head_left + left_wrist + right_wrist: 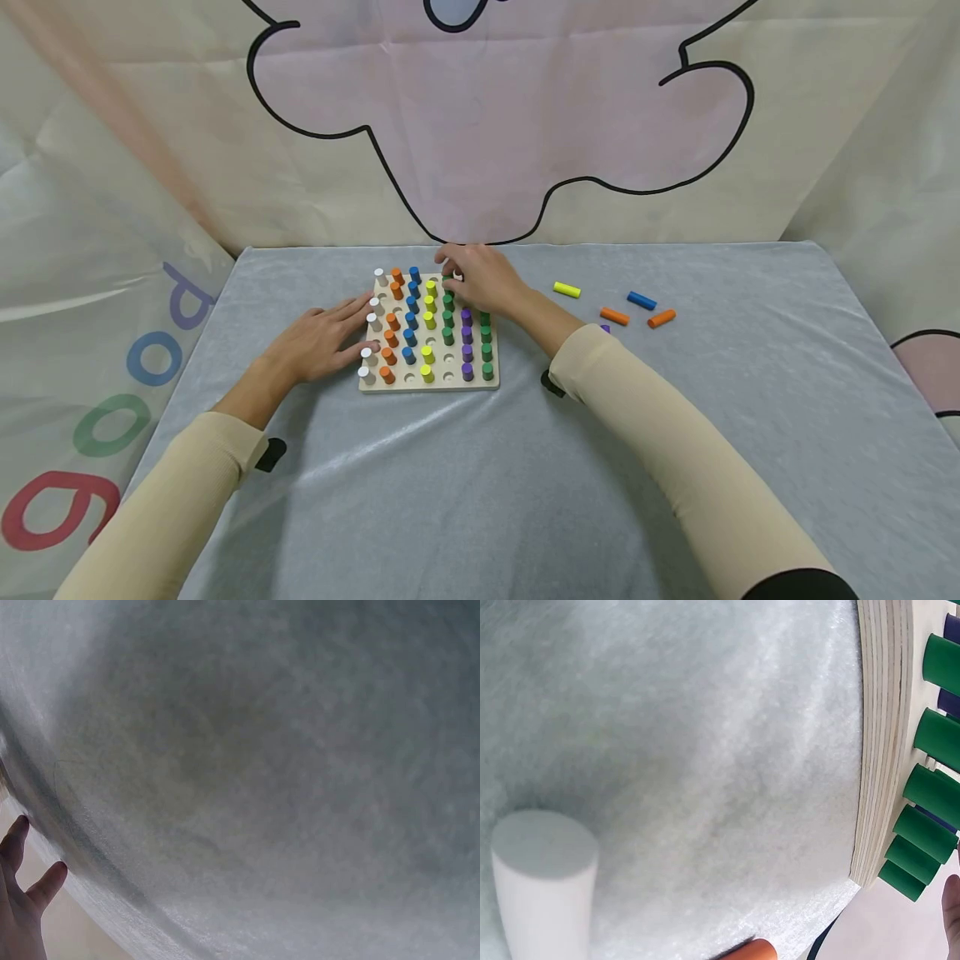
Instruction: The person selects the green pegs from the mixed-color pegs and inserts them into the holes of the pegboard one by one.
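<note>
A light wooden pegboard point(408, 383) lies on the table with columns of white, orange, blue, yellow, green and purple pegs; some holes are bare. My left hand point(322, 337) rests against the board's left edge, fingers extended and thumb beside the white pegs point(367, 354). In the left wrist view only part of that hand point(19, 900) shows. My right hand point(483, 277) reaches over the back right of the board. Its thumb and index finger pinch a green peg point(447, 278), partly hidden, at the far end of a green column. A fingertip point(952, 907) enters the right wrist view.
Right of the board lie a yellow peg point(567, 289), a blue peg point(642, 300) and two orange pegs point(615, 316). A purple peg point(605, 328) peeks out by the right sleeve. A white peg point(544, 892) shows close up. Grey cloth point(420, 483) covers the table.
</note>
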The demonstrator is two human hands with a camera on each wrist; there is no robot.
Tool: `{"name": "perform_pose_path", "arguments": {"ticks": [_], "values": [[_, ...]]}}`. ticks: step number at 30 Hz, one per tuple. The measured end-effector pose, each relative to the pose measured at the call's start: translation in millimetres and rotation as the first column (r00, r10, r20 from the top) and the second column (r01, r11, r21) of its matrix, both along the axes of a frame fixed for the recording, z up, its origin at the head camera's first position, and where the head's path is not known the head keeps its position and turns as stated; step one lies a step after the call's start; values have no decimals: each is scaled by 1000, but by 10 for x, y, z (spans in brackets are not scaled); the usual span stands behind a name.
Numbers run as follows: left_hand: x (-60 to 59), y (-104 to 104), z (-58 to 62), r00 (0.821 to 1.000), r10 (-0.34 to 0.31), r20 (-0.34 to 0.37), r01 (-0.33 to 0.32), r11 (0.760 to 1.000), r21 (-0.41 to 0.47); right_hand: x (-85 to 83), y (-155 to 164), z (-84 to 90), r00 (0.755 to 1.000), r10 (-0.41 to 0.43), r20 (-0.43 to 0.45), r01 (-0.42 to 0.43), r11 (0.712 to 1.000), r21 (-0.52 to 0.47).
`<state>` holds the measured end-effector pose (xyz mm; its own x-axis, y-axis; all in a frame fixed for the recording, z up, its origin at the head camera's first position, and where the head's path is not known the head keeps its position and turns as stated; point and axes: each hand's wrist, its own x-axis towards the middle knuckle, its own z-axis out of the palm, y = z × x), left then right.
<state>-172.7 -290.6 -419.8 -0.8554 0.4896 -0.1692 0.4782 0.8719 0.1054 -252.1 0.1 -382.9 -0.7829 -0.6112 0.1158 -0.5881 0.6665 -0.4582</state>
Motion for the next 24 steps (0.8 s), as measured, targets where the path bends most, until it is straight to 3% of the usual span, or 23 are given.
{"name": "perform_pose_path", "arguments": {"ticks": [16, 24], "values": [[-17, 42, 10, 1000, 0, 0, 0, 1000, 15, -26, 52, -49, 1000, -14, 3, 14, 1000, -12], [-6, 22, 23, 1000, -9, -2, 9, 1000, -6, -21, 173, 17, 1000, -12, 14, 12, 1000, -11]]}}
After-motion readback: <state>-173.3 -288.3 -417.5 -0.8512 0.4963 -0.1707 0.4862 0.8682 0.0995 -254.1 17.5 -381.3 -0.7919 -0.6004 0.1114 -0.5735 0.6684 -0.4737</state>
